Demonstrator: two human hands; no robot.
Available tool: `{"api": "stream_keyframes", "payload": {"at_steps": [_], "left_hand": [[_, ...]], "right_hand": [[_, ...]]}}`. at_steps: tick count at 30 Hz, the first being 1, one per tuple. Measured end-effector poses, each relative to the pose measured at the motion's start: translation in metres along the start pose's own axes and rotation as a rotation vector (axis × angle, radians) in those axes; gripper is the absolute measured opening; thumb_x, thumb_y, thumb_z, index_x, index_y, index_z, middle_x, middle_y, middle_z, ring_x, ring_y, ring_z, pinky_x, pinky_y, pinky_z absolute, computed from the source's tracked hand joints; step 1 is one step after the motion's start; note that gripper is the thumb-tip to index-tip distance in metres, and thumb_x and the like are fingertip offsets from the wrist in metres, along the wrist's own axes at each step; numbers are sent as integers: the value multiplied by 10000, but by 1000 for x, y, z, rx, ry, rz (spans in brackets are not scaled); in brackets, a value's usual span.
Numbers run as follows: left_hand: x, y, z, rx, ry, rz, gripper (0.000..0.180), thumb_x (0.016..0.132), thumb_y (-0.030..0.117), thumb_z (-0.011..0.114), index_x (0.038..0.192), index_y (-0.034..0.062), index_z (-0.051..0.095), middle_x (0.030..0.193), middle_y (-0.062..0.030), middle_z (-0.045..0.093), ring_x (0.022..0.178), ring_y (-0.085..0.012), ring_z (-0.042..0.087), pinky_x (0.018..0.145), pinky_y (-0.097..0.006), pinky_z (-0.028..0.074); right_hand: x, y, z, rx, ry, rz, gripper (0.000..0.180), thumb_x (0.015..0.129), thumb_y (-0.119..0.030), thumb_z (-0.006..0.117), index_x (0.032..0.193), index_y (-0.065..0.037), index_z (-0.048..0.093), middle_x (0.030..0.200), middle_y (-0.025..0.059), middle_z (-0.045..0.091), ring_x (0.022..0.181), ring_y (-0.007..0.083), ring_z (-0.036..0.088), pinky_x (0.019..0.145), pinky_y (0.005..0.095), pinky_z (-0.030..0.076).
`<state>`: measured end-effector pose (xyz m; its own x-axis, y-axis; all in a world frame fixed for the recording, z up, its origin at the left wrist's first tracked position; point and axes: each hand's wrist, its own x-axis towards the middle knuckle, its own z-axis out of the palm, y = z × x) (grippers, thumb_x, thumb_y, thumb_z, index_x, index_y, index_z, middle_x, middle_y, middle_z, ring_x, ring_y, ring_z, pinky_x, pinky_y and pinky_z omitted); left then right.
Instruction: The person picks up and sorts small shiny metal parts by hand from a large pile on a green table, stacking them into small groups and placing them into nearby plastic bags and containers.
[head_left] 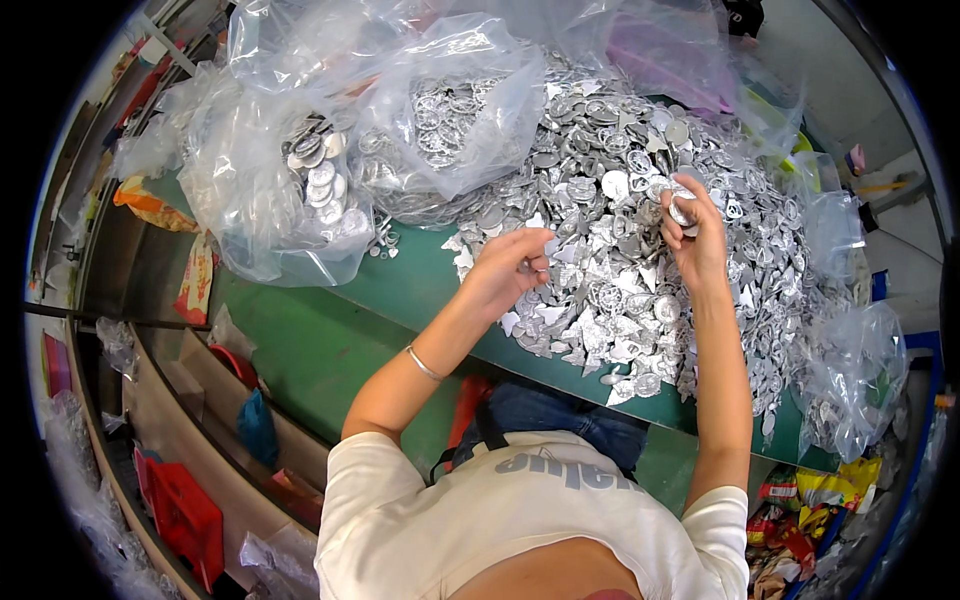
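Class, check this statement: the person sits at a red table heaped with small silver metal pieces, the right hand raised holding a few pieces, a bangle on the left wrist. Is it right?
Not quite. The table is green, not red, as the head view shows. The rest stands: silver metal pieces are heaped on it, the right hand is raised holding a few pieces, and a bangle sits on the left wrist.

L hand [508, 268], R hand [693, 238]: fingers pinched.
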<state>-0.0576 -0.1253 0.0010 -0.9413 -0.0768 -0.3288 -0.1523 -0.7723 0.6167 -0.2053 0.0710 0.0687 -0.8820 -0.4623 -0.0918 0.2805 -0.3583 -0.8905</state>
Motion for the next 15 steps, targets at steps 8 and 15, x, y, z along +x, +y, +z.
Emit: {"api": "stream_keyframes", "payload": {"at_steps": [8,15], "left_hand": [[66,21,43,1497,261,778,316,727,139,695,1023,57,623,1008,-110,562,813,-287,590,723,-375,474],[82,18,49,1849,208,698,321,701,167,717,952,9,593,1036,-154,524,788,-352,622,672,-439,511]], "right_hand": [[35,18,30,-1771,-145,-625,240,752,-156,648,990,-131,662,826,140,550,675,300,596,578,401,466],[34,13,25,-1655,-118,-619,192,717,-153,701,851,-76,587,831,99,532,720,288,584,605,398,448]]}}
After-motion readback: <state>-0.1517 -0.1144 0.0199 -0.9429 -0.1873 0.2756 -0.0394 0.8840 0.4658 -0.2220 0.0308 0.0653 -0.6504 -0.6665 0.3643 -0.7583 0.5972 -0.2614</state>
